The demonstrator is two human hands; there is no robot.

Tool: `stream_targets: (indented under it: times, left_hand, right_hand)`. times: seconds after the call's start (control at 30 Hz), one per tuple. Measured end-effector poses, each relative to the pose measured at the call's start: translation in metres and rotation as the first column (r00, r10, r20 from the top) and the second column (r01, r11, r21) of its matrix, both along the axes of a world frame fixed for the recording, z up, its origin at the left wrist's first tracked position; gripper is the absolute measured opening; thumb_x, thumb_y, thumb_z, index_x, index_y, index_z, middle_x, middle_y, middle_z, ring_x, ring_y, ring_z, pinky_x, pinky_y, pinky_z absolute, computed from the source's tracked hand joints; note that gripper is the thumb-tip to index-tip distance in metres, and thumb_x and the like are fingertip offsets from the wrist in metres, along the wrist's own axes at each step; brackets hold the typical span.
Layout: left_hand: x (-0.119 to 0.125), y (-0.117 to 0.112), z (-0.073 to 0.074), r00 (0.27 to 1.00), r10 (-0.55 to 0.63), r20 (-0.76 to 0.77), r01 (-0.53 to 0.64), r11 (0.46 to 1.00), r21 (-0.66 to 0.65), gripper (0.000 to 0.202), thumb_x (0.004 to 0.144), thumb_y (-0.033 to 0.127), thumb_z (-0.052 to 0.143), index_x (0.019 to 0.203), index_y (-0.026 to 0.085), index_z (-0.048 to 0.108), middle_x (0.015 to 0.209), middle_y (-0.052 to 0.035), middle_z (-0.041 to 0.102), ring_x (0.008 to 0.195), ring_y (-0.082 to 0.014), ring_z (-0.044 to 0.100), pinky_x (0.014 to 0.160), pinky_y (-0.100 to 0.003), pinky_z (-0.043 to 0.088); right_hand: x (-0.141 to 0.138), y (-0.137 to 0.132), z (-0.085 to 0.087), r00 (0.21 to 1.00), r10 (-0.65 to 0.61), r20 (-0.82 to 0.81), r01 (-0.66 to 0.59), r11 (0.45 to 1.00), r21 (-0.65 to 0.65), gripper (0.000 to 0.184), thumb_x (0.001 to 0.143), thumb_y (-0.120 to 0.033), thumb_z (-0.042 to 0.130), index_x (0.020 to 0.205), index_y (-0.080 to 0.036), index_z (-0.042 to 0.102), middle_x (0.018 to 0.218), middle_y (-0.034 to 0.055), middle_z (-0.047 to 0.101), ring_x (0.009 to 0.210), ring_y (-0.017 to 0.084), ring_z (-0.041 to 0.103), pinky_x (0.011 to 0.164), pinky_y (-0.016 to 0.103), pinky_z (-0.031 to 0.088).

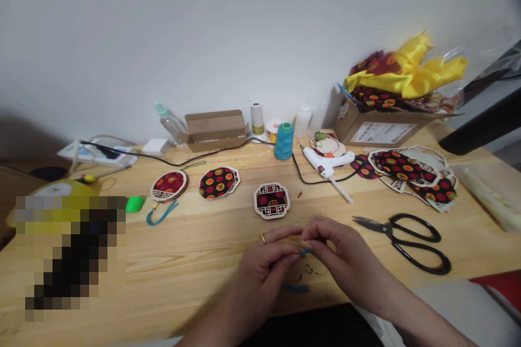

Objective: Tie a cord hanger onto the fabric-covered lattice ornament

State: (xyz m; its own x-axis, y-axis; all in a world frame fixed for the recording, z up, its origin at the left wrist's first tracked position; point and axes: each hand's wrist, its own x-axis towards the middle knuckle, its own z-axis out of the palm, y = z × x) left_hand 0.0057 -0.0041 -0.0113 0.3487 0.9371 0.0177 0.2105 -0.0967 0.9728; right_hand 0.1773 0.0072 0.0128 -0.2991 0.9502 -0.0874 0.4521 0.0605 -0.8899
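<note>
Near the table's front edge, my left hand and my right hand meet with fingertips pinched on a short piece of blue cord. Another stretch of blue cord shows below them; whether the two are joined cannot be seen. Dark scraps lie on the wood under my fingers. Just beyond my hands is a fabric-filled wooden lattice piece. Black-handled scissors rest to the right of my right hand, blades partly apart.
A white glue gun with a black cable lies behind the scissors. Beside it stands a teal thread cone. Patterned fabric pieces and a round piece with a blue loop lie left. A full cardboard box sits back right.
</note>
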Motion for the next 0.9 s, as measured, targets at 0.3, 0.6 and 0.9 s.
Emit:
stream_targets:
  times: [0.3,0.6,0.9]
  left_hand:
    - [0.002,0.002,-0.006,0.976,0.154,0.153,-0.152,0.988,-0.024,0.016,0.079,0.014,0.056,0.078,0.022,0.070,0.086,-0.0027,0.068,0.085,-0.0154,0.061,0.079,-0.026,0.046]
    - [-0.006,0.000,-0.008,0.943,0.191,0.272,-0.230,0.966,0.117,0.024,0.080,0.010,0.054,0.085,0.028,0.070,0.093,-0.0005,0.068,0.091,-0.0137,0.061,0.084,-0.025,0.045]
    - [-0.010,0.003,-0.023,0.896,0.314,0.315,-0.295,0.949,-0.106,0.017,0.077,0.032,0.059,0.070,0.021,0.071,0.082,-0.0043,0.067,0.080,-0.0172,0.058,0.074,-0.026,0.044]
  right_hand:
    - [0.002,0.020,-0.007,0.996,0.047,-0.074,-0.034,0.985,0.171,0.030,0.079,-0.007,0.047,0.104,-0.020,0.056,0.100,0.0035,0.057,0.073,0.010,0.051,0.068,0.024,0.043]
    - [-0.013,0.035,-0.003,0.938,0.344,-0.046,-0.335,0.932,0.139,0.026,0.083,-0.013,0.050,0.102,-0.023,0.065,0.087,0.0000,0.068,0.080,0.012,0.061,0.073,0.024,0.046]
    - [-0.021,0.131,0.072,0.975,0.148,-0.167,-0.097,0.955,0.280,0.010,0.075,-0.018,0.060,0.069,-0.015,0.067,0.060,0.0002,0.065,0.050,0.008,0.056,0.050,0.020,0.047]
